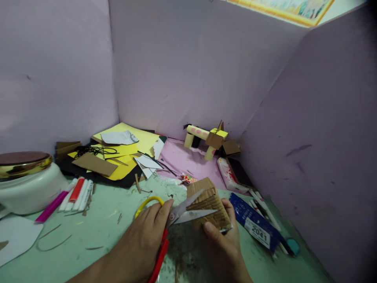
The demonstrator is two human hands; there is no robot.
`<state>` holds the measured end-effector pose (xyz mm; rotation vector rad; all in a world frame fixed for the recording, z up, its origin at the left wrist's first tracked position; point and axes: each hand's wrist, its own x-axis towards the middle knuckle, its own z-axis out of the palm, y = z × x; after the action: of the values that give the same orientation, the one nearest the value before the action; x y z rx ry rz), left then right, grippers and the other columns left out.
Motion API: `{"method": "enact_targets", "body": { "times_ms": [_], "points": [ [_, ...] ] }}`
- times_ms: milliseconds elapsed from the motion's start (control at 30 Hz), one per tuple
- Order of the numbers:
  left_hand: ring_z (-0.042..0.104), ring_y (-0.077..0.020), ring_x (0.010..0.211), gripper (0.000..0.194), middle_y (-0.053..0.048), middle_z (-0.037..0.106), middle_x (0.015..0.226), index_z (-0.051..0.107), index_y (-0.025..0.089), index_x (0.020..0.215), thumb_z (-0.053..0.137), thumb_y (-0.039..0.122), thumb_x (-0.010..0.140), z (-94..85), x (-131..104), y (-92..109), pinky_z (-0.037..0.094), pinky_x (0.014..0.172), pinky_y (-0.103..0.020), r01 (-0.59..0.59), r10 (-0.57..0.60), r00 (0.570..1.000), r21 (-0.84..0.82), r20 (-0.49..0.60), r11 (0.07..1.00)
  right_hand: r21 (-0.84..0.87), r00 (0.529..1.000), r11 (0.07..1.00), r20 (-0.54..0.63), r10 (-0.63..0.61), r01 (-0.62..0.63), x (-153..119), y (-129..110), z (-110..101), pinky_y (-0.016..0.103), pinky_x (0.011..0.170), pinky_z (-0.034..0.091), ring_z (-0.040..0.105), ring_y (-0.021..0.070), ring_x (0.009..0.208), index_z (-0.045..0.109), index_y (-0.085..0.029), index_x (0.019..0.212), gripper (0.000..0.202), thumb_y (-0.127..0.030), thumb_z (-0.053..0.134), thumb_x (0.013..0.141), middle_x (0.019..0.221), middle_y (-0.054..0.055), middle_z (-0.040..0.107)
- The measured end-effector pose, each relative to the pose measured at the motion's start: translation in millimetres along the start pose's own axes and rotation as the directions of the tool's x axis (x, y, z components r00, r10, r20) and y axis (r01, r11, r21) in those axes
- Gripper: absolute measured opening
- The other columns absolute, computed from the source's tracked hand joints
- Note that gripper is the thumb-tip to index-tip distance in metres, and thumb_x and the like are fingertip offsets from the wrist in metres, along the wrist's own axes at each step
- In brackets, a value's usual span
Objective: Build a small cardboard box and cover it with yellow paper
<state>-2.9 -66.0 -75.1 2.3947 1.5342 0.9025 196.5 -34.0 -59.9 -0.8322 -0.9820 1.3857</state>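
Observation:
My left hand (150, 228) is closed on a pair of scissors (176, 214) with one yellow and one red handle. The blades are spread apart, their tips lying over a piece of brown corrugated cardboard (213, 202). From the right, my right hand (222, 232) grips that cardboard, thumb on the near face and fingers behind its right edge. Its surface layer is partly torn, showing the ridges. Whether the blades touch the cardboard I cannot tell. Just beyond it lies a small red patterned wrapper (188, 179).
A toy animal of yellow tubes and cardboard (198, 133) stands at the back on pink paper (184, 161). Yellow sheets (123, 167) and cardboard scraps lie back left. Markers (78, 190) and a white container (29, 192) are left. A blue packet (253, 222) lies right.

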Motion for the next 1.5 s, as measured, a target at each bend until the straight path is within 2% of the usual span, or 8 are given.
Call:
{"method": "enact_targets", "body": {
  "times_ms": [367,533,767,900,1033,1133,1367,1500],
  "points": [
    [0.062,-0.027,0.093,0.063,-0.014,0.06,0.106,0.018,0.019,0.139,0.033,0.0,0.081,-13.9,6,9,0.056,0.078,-0.045,-0.048,0.039,0.996,0.12,0.078,0.992,0.063,0.999,0.998,-0.041,0.001,0.001,-2,0,4,0.031,0.061,0.049,0.065,0.021,0.07,0.036,-0.033,0.109,0.07,-0.04,0.083,0.057,0.088,-0.002,0.067],
    [0.064,-0.0268,0.085,0.059,-0.013,0.063,0.1,0.023,0.017,0.137,0.032,0.001,0.081,-6.5,-1,1,0.057,0.07,-0.043,-0.082,0.088,0.996,0.19,-0.026,0.978,0.032,0.996,0.999,-0.087,-0.02,0.023,-2,0,4,0.03,0.059,0.048,0.065,0.021,0.069,0.038,-0.032,0.109,0.072,-0.037,0.085,0.055,0.086,-0.003,0.067],
    [0.065,-0.0254,0.07,0.054,-0.012,0.064,0.089,0.029,0.011,0.132,0.032,-0.001,0.079,-8.6,-1,0,0.058,0.057,-0.04,-0.121,0.144,0.988,0.306,-0.053,0.944,0.007,0.99,1.0,-0.14,-0.017,0.018,-3,2,5,0.034,0.064,0.051,0.065,0.024,0.073,0.038,-0.03,0.111,0.074,-0.037,0.085,0.054,0.09,0.001,0.066],
    [0.066,-0.0241,0.071,0.053,-0.012,0.065,0.089,0.032,0.01,0.13,0.033,-0.002,0.078,-10.6,0,2,0.058,0.059,-0.037,-0.133,0.153,0.987,0.305,-0.043,0.943,-0.022,0.992,0.999,-0.122,-0.028,0.025,-3,1,4,0.033,0.062,0.05,0.065,0.0231,0.073,0.037,-0.031,0.11,0.072,-0.04,0.084,0.056,0.09,0.0,0.065],
    [0.065,-0.0243,0.077,0.056,-0.013,0.065,0.094,0.029,0.01,0.133,0.032,-0.002,0.078,-5.4,1,3,0.058,0.063,-0.037,-0.104,0.125,0.991,0.297,-0.054,0.949,-0.141,0.981,0.989,-0.179,-0.077,0.052,-4,2,3,0.029,0.061,0.048,0.062,0.0203,0.071,0.039,-0.031,0.107,0.072,-0.042,0.085,0.053,0.088,-0.002,0.062],
    [0.065,-0.0243,0.08,0.055,-0.014,0.064,0.095,0.031,0.009,0.131,0.031,-0.004,0.078,-4.1,4,6,0.059,0.066,-0.038,-0.115,0.142,0.988,0.328,-0.057,0.938,-0.19,0.979,0.981,-0.194,-0.065,0.027,-7,4,4,0.028,0.062,0.048,0.061,0.0199,0.073,0.038,-0.031,0.106,0.073,-0.043,0.086,0.051,0.088,-0.003,0.062],
    [0.066,-0.0243,0.07,0.049,-0.013,0.066,0.087,0.032,0.009,0.126,0.031,-0.004,0.079,-11.9,7,10,0.059,0.056,-0.036,-0.115,0.15,0.987,0.411,-0.055,0.904,-0.147,0.984,0.989,-0.176,-0.026,0.0,-10,6,8,0.028,0.061,0.049,0.062,0.0211,0.074,0.036,-0.032,0.107,0.074,-0.041,0.085,0.052,0.087,-0.002,0.061],
    [0.067,-0.0245,0.068,0.052,-0.013,0.067,0.087,0.031,0.01,0.127,0.029,-0.004,0.077,-7.7,3,8,0.058,0.055,-0.035,-0.12,0.151,0.988,0.398,-0.046,0.91,-0.07,0.985,0.997,-0.171,-0.002,-0.01,-11,6,10,0.028,0.06,0.05,0.062,0.0202,0.072,0.036,-0.03,0.106,0.075,-0.039,0.086,0.051,0.087,-0.002,0.063]
  ]
}}
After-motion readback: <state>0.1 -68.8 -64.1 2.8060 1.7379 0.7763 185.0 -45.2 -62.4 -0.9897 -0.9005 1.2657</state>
